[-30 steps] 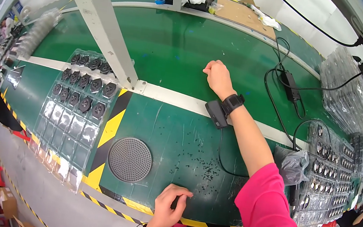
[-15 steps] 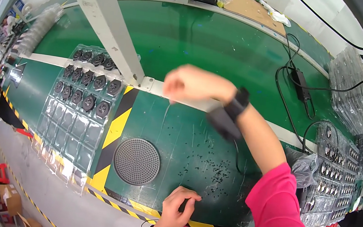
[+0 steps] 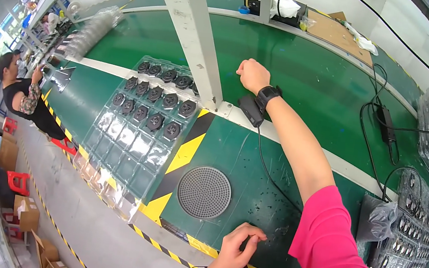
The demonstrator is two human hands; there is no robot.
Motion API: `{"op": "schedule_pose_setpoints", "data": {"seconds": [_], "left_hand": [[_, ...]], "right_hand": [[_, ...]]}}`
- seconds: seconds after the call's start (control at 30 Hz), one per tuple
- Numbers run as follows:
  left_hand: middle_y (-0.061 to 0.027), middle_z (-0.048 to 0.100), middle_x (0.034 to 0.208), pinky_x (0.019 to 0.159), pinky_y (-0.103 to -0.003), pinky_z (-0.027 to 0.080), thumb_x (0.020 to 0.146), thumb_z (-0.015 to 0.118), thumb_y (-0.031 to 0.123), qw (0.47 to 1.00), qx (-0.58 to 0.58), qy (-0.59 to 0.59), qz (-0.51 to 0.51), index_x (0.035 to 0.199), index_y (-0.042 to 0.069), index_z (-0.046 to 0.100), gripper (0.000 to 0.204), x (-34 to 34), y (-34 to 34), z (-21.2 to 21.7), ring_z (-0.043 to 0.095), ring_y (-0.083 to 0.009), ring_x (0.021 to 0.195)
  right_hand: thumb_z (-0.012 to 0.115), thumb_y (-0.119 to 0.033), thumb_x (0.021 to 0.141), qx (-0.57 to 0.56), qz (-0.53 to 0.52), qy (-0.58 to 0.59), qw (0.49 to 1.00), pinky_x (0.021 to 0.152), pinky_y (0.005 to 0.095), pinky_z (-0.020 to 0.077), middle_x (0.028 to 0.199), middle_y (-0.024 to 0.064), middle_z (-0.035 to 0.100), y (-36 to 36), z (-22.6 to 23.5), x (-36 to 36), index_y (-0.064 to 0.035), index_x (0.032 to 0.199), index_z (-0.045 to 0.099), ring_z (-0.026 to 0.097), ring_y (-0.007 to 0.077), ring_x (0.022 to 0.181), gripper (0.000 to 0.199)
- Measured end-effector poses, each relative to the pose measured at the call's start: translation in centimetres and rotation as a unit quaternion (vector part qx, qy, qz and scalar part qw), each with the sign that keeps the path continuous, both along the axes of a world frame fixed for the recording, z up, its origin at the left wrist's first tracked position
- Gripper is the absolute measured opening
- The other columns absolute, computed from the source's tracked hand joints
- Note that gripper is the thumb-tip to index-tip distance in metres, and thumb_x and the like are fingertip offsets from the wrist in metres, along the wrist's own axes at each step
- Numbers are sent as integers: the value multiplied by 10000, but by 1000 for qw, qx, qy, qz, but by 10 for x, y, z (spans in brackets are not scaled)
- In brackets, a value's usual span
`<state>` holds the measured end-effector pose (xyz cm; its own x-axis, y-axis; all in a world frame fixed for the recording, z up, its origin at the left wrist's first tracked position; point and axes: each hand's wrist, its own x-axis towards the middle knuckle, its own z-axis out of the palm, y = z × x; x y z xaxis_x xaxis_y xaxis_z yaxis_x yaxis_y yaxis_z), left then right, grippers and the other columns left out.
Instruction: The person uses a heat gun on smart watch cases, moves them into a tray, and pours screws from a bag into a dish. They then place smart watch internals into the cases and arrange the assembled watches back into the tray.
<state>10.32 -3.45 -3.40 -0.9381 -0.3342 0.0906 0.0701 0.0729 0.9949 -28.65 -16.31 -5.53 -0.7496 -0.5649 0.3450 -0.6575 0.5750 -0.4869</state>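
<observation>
My right hand [image 3: 254, 76], arm stretched out, is curled into a loose fist above the green bench, beyond the pale metal strip. Its palm side is hidden, so any held thing is out of sight. On that wrist is a black band [image 3: 267, 95], and a black box [image 3: 251, 110] with a cable hangs beside it. Close to the front edge, my left hand [image 3: 239, 246] has bent fingers drawn together; whatever they hold is too small to make out. Ahead of it lie small scattered black bits [image 3: 266, 201]. A round grey perforated disc [image 3: 204, 192] lies to its left.
A clear tray [image 3: 138, 145] of black watch-like parts sits left, its front rows unfilled. A grey post [image 3: 191, 30] rises behind it. More filled trays [image 3: 408, 246] and a power adapter [image 3: 386, 125] with cables are right. A seated person [image 3: 19, 88] is far left.
My right hand has moved farther away over the back of the bench and stays curled. The view has swung left, shifting the tray, disc and left hand rightward in the picture.
</observation>
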Motion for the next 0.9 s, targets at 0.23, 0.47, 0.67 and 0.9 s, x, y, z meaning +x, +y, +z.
{"op": "schedule_pose_setpoints", "data": {"seconds": [0.23,0.47,0.67,0.9], "left_hand": [[-111,643,867,700,-262,486,903,469,-51,998,34,24,41,929,-31,588,123,1,0,-6,598,-150,752],[-112,632,927,749,-274,476,900,507,-27,993,78,52,66,923,-11,597,95,0,-1,-12,594,-165,811],[-144,561,1173,907,-322,446,925,478,-19,950,249,108,154,990,3,564,110,-1,-6,-24,553,-191,1018],[-173,518,1272,1023,-376,391,942,451,4,922,323,139,162,1058,15,519,135,11,-12,-21,510,-243,1175]], "right_hand": [[628,-118,815,-22,260,-159,952,625,324,485,749,103,613,75,45,52,-10,819,632,605,195,695,108],[644,-89,779,97,337,-122,929,714,313,481,801,89,600,171,65,144,-16,791,612,597,205,749,81],[628,-100,843,-59,357,-125,924,789,312,468,918,70,622,142,44,158,-10,802,613,594,183,840,100],[483,-248,993,-90,428,-420,795,724,304,467,750,56,669,159,24,166,-6,676,628,610,130,739,425]]}}
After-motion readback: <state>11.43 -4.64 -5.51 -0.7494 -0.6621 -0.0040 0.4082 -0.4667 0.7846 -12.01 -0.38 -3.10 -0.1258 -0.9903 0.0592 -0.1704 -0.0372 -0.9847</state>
